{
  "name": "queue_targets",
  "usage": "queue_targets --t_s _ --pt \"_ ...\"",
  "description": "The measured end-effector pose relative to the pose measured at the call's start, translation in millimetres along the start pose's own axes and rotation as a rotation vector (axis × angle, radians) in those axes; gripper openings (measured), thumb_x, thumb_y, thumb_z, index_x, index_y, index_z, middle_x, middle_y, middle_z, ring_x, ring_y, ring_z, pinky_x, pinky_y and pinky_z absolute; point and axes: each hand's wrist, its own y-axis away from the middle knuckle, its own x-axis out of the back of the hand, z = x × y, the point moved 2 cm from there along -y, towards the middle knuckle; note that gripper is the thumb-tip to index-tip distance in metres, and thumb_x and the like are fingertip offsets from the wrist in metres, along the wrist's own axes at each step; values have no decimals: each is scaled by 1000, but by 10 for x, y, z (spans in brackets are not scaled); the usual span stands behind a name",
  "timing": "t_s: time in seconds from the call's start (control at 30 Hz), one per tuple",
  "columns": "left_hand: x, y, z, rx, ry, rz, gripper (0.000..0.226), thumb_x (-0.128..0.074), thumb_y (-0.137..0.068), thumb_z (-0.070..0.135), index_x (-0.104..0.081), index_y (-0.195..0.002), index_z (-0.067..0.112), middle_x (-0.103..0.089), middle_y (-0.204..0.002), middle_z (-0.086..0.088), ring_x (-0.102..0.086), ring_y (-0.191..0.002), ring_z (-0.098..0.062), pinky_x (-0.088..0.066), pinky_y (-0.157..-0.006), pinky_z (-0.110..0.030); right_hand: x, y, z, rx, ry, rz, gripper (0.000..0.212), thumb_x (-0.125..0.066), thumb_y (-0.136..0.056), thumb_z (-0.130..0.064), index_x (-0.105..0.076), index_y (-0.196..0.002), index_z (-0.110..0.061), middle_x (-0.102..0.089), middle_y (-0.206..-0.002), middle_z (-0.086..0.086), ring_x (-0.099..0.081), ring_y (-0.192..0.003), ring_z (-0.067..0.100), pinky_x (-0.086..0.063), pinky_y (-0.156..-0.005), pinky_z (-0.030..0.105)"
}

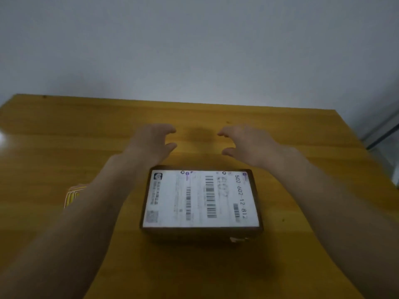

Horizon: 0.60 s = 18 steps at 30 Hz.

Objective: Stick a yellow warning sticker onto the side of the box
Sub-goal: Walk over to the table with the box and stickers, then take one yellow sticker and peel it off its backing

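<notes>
A flat brown box (201,230) lies on the wooden table (280,130), its top covered by a white shipping label (200,198) with barcodes. My left hand (152,142) and my right hand (246,144) hover over the table just beyond the box's far edge, facing each other, fingers curved and apart, holding nothing. A yellow sticker sheet (72,195) lies to the left of the box, partly hidden by my left forearm.
A grey wall (194,50) rises behind the table's far edge. At the right the table ends near a dark-framed glass object (382,137). Bare wood surrounds the box on all sides.
</notes>
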Motion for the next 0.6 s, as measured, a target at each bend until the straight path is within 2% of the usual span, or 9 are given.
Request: queue_targets --t_s 0.1,0.27,0.37,0.43,0.53,0.6 --pt "-11 193 -154 41 53 112 39 -61 -89 28 -56 -127 21 -61 -128 -2 -58 -114 -21 -46 -94 -37 -56 69 -148 41 7 70 46 -55 -93 -26 -43 -137 -23 -51 -141 5 -50 -125 27 -44 -95 39" --pt "388 811 -353 89 79 285 36 -63 -88 24 -60 -123 16 -65 -122 -4 -61 -108 -24 -49 -91 -40 118 519 -532 121 0 235 42 -44 -97 -12 -44 -138 -21 -50 -142 6 -50 -124 27 -44 -89 35" --pt "362 1305 -420 130 9 218 38 -63 -87 24 -59 -124 17 -64 -124 -5 -60 -111 -26 -49 -93 -42 92 840 -900 213 84 289 40 -43 -95 -2 -51 -131 -17 -55 -133 9 -55 -115 30 -44 -78 33" --pt "230 1638 -494 168 -38 146 41 -62 -88 26 -56 -128 18 -61 -128 -5 -58 -114 -26 -49 -93 -41 1 1034 -1185 294 93 316 35 -45 -93 0 -56 -123 -14 -59 -125 10 -56 -111 30 -47 -79 37" --pt "12 2095 -691 218 -88 81 43 -61 -89 28 -53 -130 20 -55 -135 -5 -53 -121 -27 -45 -95 -40 -273 1284 -1582 400 31 238 35 -44 -92 -2 -55 -123 -14 -57 -125 9 -51 -116 28 -46 -89 39" --pt "-123 2354 -859 263 -93 69 46 -61 -89 31 -49 -133 22 -51 -139 -7 -49 -125 -28 -41 -98 -40 -503 1411 -1817 454 38 174 37 -41 -94 -5 -51 -128 -12 -53 -133 9 -45 -125 28 -38 -104 40"
